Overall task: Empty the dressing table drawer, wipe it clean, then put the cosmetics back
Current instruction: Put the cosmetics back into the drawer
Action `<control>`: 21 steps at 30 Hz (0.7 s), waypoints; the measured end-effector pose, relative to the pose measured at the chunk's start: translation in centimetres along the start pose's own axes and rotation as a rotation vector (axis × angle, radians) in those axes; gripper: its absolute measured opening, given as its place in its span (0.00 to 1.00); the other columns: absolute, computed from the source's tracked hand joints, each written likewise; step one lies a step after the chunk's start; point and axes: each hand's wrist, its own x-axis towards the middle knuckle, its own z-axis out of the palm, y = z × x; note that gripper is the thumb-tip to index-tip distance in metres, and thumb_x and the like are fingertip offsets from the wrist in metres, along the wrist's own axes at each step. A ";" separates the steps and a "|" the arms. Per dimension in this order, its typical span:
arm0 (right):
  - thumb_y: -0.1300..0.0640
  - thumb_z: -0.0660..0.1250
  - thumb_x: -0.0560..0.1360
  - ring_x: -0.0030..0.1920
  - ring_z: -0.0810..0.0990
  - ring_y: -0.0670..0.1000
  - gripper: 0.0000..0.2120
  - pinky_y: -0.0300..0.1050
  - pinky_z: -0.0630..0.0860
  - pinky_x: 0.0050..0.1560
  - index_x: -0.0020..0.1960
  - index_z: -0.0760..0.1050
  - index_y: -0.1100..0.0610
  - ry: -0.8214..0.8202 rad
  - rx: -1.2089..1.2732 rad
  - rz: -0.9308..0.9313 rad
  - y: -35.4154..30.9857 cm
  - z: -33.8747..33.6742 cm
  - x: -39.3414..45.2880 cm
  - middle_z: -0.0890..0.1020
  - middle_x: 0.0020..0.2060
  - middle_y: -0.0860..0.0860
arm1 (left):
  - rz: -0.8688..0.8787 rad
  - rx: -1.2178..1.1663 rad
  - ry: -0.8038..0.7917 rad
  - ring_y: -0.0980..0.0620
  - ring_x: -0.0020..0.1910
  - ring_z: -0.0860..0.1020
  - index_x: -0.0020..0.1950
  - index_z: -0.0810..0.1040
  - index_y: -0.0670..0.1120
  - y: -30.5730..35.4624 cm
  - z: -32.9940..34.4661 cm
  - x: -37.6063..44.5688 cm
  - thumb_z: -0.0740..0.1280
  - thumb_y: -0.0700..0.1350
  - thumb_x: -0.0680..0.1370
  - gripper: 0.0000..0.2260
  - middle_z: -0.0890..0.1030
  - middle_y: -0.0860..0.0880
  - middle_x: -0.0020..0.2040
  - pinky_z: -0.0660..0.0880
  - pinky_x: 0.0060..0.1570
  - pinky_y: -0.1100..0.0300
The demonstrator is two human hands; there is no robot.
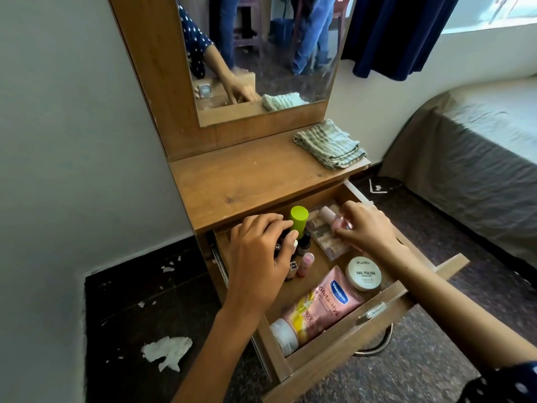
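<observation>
The wooden drawer (343, 341) of the dressing table stands pulled open. My left hand (258, 257) grips a dark bottle at the drawer's back left, beside a green-capped bottle (386, 221) and small dark bottles (391, 242). My right hand (367, 226) pinches a pale pink bottle (334, 219) above a clear palette case (325, 239). A pink lip tube (306, 264) stands near the middle. A white nail polish remover tub (363, 273) and a pink Vaseline tube (319, 306) lie towards the front. A folded striped cloth (329, 144) lies on the tabletop.
The mirror (261, 53) rises behind the tabletop (247, 184). A bed (479, 158) stands to the right, a wall to the left. Crumpled tissue (167, 351) and paper scraps lie on the dark floor. A metal handle (377, 344) hangs on the drawer front.
</observation>
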 end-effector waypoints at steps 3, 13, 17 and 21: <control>0.50 0.68 0.72 0.45 0.77 0.52 0.10 0.44 0.70 0.36 0.49 0.76 0.55 -0.018 -0.010 -0.011 0.2 0.2 0.2 0.80 0.42 0.52 | -0.008 0.000 -0.003 0.56 0.57 0.73 0.57 0.80 0.48 0.0 -0.1 0.0 0.64 0.49 0.79 0.10 0.80 0.53 0.55 0.60 0.56 0.66; 0.50 0.67 0.72 0.43 0.77 0.53 0.09 0.44 0.66 0.33 0.44 0.75 0.55 0.046 0.008 -0.003 0.2 0.4 0.1 0.79 0.41 0.52 | -0.018 -0.004 0.013 0.54 0.57 0.74 0.56 0.81 0.48 0.0 -0.6 -0.4 0.65 0.48 0.78 0.10 0.80 0.53 0.55 0.61 0.56 0.64; 0.47 0.69 0.72 0.39 0.72 0.49 0.10 0.38 0.58 0.29 0.43 0.73 0.52 0.085 0.036 0.023 0.2 0.0 -0.4 0.75 0.39 0.48 | -0.011 0.012 0.034 0.54 0.57 0.74 0.56 0.81 0.48 0.3 -1.0 -0.9 0.65 0.49 0.78 0.10 0.80 0.53 0.55 0.62 0.56 0.63; 0.42 0.68 0.72 0.45 0.78 0.54 0.16 0.46 0.72 0.37 0.50 0.77 0.54 0.095 0.080 0.034 0.0 -1.0 -1.4 0.79 0.44 0.50 | 0.013 0.057 0.037 0.52 0.58 0.74 0.56 0.81 0.47 1.1 -1.6 -2.0 0.66 0.48 0.78 0.10 0.80 0.51 0.56 0.64 0.57 0.58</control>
